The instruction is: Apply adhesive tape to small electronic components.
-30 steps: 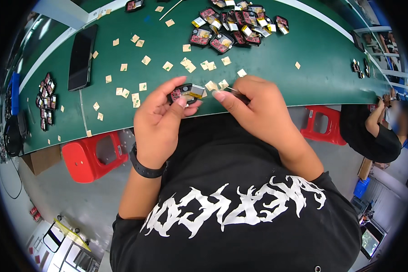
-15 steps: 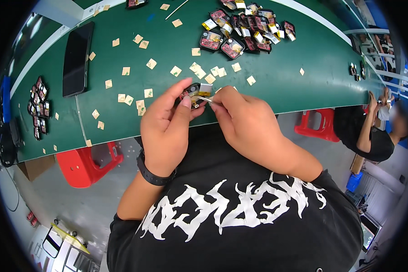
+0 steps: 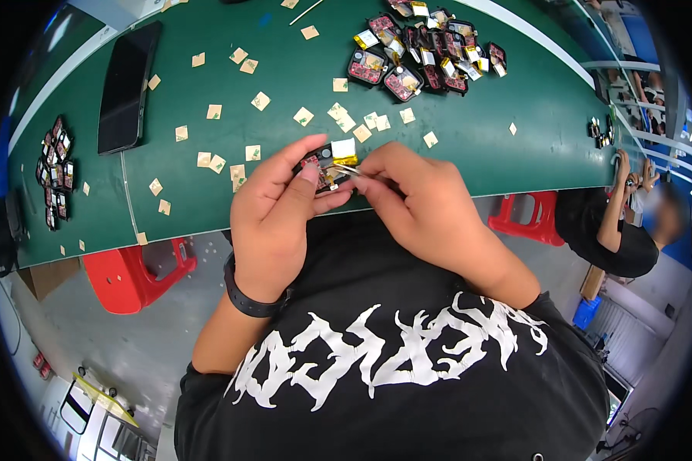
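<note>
The left hand (image 3: 273,219) grips a small electronic module (image 3: 327,165), a dark board with red and yellow parts and a white square patch on top, just above the near edge of the green table (image 3: 469,165). The thumb lies over the module's left end and the fingers close beneath it; the hand is fully closed on the part, with no gap visible. A black wristband (image 3: 250,300) sits on that wrist.

The right hand (image 3: 419,203) is closed in a pinch on thin metal tweezers (image 3: 347,170). The tweezer tips touch the module's right side, just below the white patch. Whether the tips have hold of anything cannot be told; the spot is too small.

Governing relation: the module lies directly left of the right-hand pinch, with the tweezers running roughly left to right, pointing into the module. Its long axis appears to run left to right too, slightly tilted. Both hands meet at the part; the left bears it, the right only reaches it through the tool.

Surroundings: loose tan adhesive squares (image 3: 304,116) are scattered over the table beyond the hands. 1 cluster of similar modules (image 3: 427,50) lies well apart at the far right. A dark phone (image 3: 128,86) lies far left, with a second group of modules (image 3: 56,165) near the left edge.
</note>
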Action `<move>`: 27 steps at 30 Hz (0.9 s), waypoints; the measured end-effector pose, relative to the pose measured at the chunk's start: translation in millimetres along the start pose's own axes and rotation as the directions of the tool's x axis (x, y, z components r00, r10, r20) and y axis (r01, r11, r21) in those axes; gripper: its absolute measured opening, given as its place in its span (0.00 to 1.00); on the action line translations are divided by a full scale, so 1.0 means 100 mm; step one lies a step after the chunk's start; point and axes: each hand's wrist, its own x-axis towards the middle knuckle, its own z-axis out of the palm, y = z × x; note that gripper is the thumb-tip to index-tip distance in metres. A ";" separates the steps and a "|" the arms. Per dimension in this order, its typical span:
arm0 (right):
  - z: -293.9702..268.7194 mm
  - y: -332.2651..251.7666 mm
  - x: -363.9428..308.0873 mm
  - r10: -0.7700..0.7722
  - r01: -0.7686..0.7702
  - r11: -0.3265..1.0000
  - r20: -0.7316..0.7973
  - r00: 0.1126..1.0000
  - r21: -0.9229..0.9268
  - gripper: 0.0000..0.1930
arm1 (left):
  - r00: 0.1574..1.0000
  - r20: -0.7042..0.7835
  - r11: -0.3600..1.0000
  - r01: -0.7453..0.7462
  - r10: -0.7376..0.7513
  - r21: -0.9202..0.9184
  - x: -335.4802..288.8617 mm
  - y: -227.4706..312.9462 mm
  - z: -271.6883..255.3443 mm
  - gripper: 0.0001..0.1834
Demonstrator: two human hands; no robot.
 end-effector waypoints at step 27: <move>0.14 0.04 0.09 0.285 -0.289 0.830 0.083 0.955 0.478 0.05 | 0.981 0.067 0.971 -0.190 0.182 0.145 0.03 -0.17 -0.01 0.14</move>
